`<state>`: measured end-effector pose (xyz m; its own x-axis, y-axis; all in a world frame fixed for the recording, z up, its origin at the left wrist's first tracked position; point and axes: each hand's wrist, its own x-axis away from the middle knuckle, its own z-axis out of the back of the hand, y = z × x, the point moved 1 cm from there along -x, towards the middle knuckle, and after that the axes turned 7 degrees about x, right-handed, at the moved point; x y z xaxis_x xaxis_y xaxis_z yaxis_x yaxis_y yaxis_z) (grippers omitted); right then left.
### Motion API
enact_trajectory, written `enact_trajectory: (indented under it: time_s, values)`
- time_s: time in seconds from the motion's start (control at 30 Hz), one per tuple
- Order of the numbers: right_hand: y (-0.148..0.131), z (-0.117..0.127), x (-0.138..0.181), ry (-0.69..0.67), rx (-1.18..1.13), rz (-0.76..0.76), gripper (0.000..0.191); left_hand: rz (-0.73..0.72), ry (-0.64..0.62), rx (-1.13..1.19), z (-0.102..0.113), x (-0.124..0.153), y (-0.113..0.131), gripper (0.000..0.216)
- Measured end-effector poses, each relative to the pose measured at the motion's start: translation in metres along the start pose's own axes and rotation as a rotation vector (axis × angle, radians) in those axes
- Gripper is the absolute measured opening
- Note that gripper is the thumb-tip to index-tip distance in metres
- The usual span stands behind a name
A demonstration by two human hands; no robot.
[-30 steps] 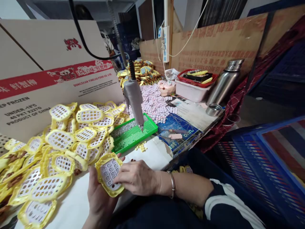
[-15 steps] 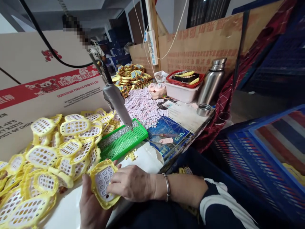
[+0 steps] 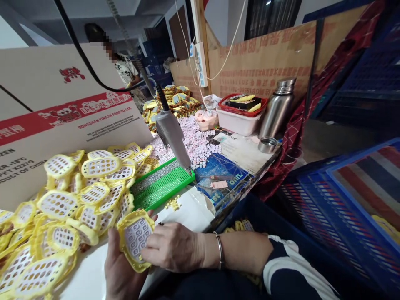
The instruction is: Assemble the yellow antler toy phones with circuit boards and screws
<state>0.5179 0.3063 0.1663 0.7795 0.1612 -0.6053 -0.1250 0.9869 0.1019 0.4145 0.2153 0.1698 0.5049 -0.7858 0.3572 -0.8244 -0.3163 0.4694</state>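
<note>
My left hand cradles a yellow plastic toy shell from below and the left, its thumb along the rim. Inside the shell lies a whitish rubber keypad with rows of buttons. My right hand has its fingers curled and pressed against the keypad's right side; the fingertips are partly hidden. A grey electric screwdriver hangs tilted over a green perforated tray holding small silver screws. Small yellow pieces lie on the white sheet beside the tray.
Many yellow shells with white perforated faces are heaped on the left, before a carton. Pale keypads are piled behind the tray. A steel bottle and white tub stand back right; blue crates are at right.
The hanging screwdriver has swung to the right. My right fingers have shifted slightly on the keypad, while my left hand keeps its hold. A person in the background shows more clearly.
</note>
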Motion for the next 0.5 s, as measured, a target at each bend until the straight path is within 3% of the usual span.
enact_trajectory:
  time_s: [0.1,0.23,0.5]
  values:
    - [-0.001,0.0,-0.001,0.032,0.026,-0.023,0.023,-0.03,0.05,0.015,-0.006,0.002,-0.001,0.066]
    - [-0.003,-0.001,-0.002,0.071,0.028,0.017,0.025,0.015,0.231,0.024,-0.021,0.008,0.0,0.063]
    - [-0.007,-0.001,0.002,0.061,0.018,-0.003,0.025,-0.051,0.331,0.02,-0.035,0.013,0.004,0.063]
